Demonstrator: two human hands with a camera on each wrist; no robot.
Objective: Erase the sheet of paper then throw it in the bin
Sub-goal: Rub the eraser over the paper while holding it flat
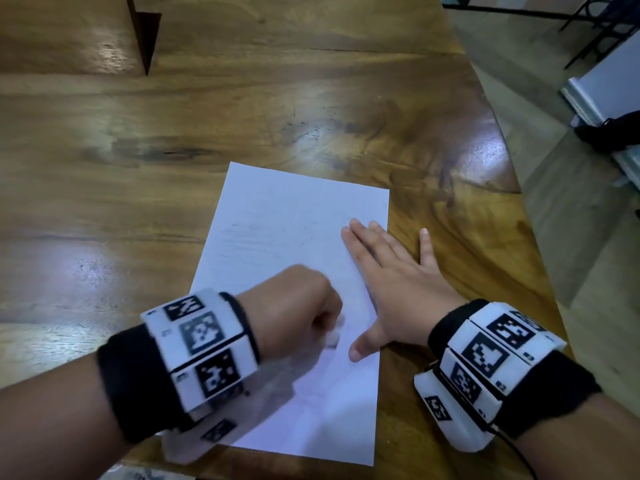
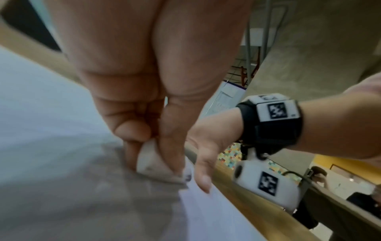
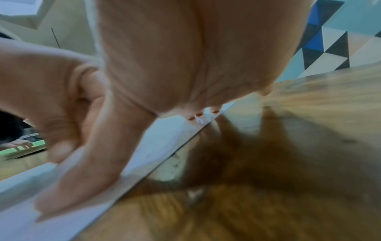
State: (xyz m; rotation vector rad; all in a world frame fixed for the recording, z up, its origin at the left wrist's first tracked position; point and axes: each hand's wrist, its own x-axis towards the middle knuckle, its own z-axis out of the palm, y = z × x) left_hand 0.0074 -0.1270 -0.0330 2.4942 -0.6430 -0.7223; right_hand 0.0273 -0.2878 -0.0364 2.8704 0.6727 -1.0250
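A white sheet of paper [image 1: 294, 258] lies on the wooden table [image 1: 138, 150], with faint pencil marks across its middle. My left hand [image 1: 301, 310] is curled over the sheet's lower middle and pinches a small white eraser [image 1: 335, 332] against the paper; the left wrist view shows the eraser [image 2: 152, 164] between thumb and fingers, its tip smudged. My right hand [image 1: 388, 271] lies flat and spread on the sheet's right edge, little finger out on the wood. In the right wrist view the thumb of my right hand [image 3: 82, 171] presses the paper [image 3: 160, 140] near its edge.
The table's right edge [image 1: 512, 188] curves close to my right hand, with floor beyond it. A dark gap [image 1: 145, 39] cuts the tabletop at the far left. A black object [image 1: 613, 133] and a metal frame lie on the floor at right. No bin shows.
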